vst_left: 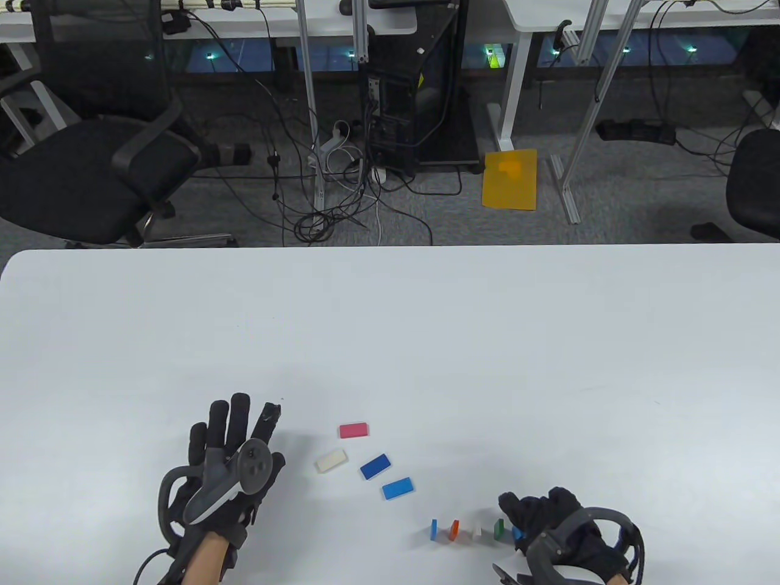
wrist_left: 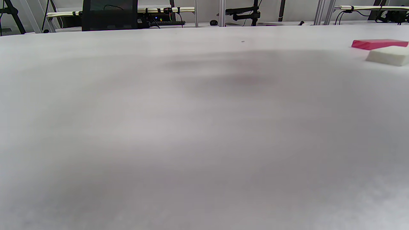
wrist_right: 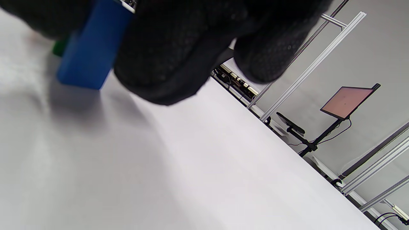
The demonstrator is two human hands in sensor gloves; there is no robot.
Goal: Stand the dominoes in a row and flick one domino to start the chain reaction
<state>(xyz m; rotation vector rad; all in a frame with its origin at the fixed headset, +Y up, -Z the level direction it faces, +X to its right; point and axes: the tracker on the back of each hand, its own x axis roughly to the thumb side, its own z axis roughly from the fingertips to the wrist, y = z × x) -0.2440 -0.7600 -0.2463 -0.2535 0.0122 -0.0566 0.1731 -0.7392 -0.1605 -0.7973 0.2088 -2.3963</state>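
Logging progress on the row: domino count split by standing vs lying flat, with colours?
Standing: 5: light blue plastic domino, orange, white, green, blue one held by the right hand.
Lying flat: 4: pink, cream, dark blue, light blue.
Total: 9.

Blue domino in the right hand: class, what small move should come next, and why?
Probably set it down and let go. The right hand pinches the blue domino upright beside the green domino, at the row's end; four dominoes lie flat.

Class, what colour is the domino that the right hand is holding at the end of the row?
Blue domino, gripped by the right hand; clearest in the right wrist view.
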